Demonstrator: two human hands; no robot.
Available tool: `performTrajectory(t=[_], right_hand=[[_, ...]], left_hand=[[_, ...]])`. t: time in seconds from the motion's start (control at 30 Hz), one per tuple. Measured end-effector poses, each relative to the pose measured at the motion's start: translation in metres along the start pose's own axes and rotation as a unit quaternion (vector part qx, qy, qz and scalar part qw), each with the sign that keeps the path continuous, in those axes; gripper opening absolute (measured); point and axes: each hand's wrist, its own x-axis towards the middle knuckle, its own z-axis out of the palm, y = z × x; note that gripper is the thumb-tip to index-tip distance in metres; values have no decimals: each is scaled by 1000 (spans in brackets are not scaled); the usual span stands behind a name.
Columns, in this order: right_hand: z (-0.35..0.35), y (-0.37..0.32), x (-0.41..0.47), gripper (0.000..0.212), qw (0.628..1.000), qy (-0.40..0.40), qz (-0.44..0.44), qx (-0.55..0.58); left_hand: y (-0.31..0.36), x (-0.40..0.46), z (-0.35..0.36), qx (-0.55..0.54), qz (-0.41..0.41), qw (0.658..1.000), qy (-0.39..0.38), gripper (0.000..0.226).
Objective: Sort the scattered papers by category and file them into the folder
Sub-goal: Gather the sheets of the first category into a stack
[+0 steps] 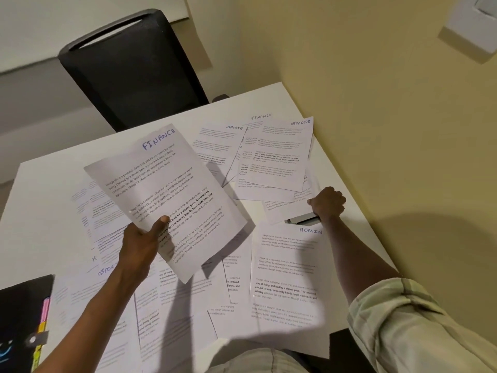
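My left hand (142, 243) holds a printed sheet headed FINANCE (172, 189) lifted above the table, thumb on its face. My right hand (328, 204) reaches to the right side of the table, fingers curled on the edge of a paper (287, 205) that lies over a dark flat object (304, 219). An ADMIN sheet (287, 278) lies near me on the right. Sheets headed SPORTS (282, 154) and another FINANCE page (259, 118) overlap at the far right. A black folder (21, 319) with coloured tabs sits at the lower left corner.
Several more printed sheets cover the white table (48, 184), including a SPORTS page (107, 270) under my left forearm. A black chair (134, 71) stands at the far side. A yellow wall (403, 130) borders the table's right edge.
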Motion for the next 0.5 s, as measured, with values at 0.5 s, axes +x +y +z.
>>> performTrajectory(t=[0.5], right_hand=[[-60, 36, -58, 16, 882, 294, 48, 365]], left_hand=[[-5, 10, 18, -15, -15, 1000, -20, 35]])
